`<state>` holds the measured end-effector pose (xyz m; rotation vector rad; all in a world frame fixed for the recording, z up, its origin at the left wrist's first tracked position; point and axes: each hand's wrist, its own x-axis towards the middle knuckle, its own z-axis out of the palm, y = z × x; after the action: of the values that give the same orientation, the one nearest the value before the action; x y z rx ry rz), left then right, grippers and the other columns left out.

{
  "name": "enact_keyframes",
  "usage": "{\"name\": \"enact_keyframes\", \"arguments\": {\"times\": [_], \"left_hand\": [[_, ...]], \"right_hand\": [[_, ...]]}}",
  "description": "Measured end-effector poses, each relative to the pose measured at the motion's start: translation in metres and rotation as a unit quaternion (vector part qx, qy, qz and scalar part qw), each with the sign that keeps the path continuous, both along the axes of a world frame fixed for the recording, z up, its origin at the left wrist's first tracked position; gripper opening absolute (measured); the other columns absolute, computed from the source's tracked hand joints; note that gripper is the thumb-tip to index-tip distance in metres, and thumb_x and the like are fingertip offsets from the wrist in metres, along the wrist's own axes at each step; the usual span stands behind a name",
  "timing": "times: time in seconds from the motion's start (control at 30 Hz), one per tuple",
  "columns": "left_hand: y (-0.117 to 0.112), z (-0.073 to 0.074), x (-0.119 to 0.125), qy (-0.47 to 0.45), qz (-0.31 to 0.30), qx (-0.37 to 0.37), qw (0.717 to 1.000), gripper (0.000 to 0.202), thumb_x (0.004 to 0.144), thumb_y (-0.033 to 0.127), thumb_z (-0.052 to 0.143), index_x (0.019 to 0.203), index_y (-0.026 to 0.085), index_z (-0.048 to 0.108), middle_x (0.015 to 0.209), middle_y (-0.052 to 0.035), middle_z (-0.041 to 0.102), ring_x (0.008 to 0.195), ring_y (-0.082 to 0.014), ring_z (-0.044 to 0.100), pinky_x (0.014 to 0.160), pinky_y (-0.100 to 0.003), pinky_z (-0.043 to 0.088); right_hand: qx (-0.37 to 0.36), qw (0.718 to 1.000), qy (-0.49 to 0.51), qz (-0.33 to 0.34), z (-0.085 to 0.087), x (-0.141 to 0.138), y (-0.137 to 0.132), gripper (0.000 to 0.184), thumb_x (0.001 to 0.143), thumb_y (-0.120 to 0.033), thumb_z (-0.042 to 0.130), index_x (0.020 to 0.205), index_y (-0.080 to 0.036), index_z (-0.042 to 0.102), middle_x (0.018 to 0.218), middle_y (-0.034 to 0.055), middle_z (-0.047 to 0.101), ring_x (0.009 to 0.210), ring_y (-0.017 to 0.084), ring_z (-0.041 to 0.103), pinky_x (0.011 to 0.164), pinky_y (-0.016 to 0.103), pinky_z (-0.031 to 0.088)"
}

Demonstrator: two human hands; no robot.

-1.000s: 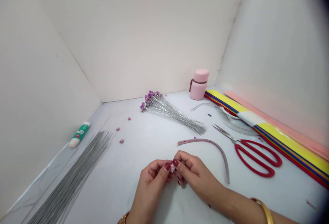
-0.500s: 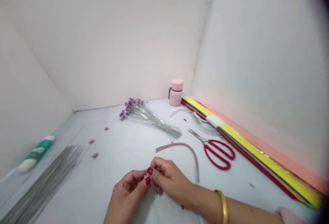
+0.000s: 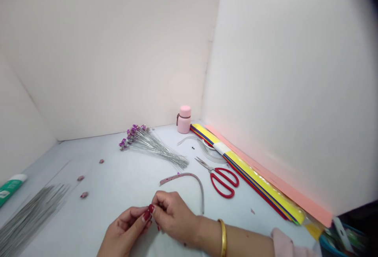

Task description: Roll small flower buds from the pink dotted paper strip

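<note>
— What had shifted since a second earlier?
— The view had swung right; the glue tube (image 3: pixel 10 188) had slid to the left edge, and a blue tub (image 3: pixel 325 244) had come into the corner; the hands had stayed together.
— How were they held?
— The left hand (image 3: pixel 126 225) and right hand (image 3: pixel 174 219) met fingertip to fingertip just above the table (image 3: pixel 124 178), pinching a small piece (image 3: pixel 152 206), nearly hidden; probably held so close because it was tiny.
— And nearby?
— A curved paper strip (image 3: pixel 189 177) lay just beyond the right hand, the scissors (image 3: pixel 223 178) beside it; likely kept within reach.
— Containers?
— The pink jar (image 3: pixel 184 119) stood lidded, contents unseen; the tub held blurred oddments.
</note>
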<state>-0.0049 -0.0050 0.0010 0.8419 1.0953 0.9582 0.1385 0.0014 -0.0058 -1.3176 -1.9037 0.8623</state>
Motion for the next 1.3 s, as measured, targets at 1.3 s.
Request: {"name": "enact_keyframes", "arguments": {"times": [1.3], "left_hand": [[0.002, -0.012, -0.002, -0.094, 0.046, 0.02, 0.994, 0.007, 0.071, 0.019, 0.064, 0.076, 0.014, 0.064, 0.079, -0.0037, 0.066, 0.076, -0.0126, 0.058, 0.074, -0.021, 0.043]], "right_hand": [[0.024, 0.974, -0.22, 0.048, 0.014, 0.04, -0.019, 0.052, 0.073, -0.009, 0.044, 0.123, -0.02, 0.035, 0.107, 0.0099, 0.048, 0.098, 0.024, 0.045, 0.086, 0.041, 0.038]]}}
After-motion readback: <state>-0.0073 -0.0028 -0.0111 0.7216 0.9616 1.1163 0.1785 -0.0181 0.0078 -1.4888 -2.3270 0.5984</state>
